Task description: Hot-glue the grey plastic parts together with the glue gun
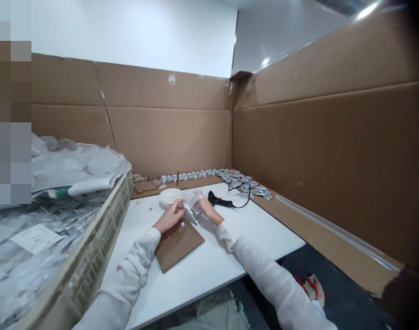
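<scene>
My left hand (170,215) is closed in a pinch at the edge of a small silvery piece (190,213), too small to identify. My right hand (208,210) is closed on a crumpled clear plastic bag (192,197), its fingers partly hidden by the film. The two hands are close together over the far end of a brown board (178,247), which has a small white blob on it. Behind my left hand lies a round white dish-like thing (170,195). A black glue gun (222,200) rests just right of my right hand, its cord curling away.
Several small silvery packets (244,179) lie along the table's far side, some in a row. A large crate (102,243) full of plastic-bagged pieces stands at left. Cardboard walls (175,133) enclose the white table (237,247) behind and at right. A small ring (150,209) lies on the tabletop.
</scene>
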The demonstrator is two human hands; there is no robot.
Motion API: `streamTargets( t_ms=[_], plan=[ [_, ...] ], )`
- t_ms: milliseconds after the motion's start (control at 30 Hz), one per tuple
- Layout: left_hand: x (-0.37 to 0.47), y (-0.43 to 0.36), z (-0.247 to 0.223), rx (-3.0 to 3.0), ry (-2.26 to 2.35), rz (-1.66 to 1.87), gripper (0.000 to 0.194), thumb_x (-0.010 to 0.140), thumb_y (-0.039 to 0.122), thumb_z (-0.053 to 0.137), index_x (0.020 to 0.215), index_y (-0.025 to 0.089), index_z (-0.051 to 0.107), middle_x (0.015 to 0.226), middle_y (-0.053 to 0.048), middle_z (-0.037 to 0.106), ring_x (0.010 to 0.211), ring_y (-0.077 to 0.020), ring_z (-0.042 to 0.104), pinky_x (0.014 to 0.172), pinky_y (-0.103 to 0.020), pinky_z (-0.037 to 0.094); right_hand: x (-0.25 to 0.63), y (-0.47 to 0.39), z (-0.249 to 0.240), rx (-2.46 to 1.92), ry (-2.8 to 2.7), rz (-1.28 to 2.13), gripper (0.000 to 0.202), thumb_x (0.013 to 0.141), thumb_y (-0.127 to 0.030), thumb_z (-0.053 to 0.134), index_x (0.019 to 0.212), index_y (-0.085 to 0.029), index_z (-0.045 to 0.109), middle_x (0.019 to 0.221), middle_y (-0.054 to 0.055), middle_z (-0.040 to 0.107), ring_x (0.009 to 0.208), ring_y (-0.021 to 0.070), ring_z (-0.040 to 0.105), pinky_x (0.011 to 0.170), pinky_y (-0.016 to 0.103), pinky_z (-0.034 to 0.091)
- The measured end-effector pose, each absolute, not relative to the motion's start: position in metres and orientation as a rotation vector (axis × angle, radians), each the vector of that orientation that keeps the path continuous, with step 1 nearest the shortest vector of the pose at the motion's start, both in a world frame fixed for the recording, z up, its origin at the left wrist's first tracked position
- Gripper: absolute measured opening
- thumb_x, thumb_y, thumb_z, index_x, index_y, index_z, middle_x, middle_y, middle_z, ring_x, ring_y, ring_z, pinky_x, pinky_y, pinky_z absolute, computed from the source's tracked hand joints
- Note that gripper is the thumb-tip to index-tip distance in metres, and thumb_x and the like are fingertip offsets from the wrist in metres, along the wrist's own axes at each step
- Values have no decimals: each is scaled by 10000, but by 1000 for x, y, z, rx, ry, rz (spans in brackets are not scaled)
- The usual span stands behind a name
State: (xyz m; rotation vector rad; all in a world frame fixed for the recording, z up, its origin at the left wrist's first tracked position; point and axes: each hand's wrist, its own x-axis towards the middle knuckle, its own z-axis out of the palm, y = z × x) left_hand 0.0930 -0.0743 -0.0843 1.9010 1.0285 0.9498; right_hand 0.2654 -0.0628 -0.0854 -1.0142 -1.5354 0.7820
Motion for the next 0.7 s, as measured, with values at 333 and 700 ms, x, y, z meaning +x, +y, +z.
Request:
streamTargets(
  t_ms=[333,700],
  plan=[
    [86,-58,-89,1898,1046,1263,227,803,384,484,760,165,519,672,12,521,649,-137,486,644,-242,391,263,-72,-87,-1086,-1450,713,587,615,-250,641,1162,-184,438,923,28,559,806,152,541,745,255,433],
    [89,-65,-75,1429,955,1558,340,753,464,552,899,164,486,789,-8,544,706,-137,539,630,-236,457,247,-78,-97,-1041,-1604,767,279,778,-434,519,797,-157,550,737,26,574,655,138,518,625,253,436]
  ],
)
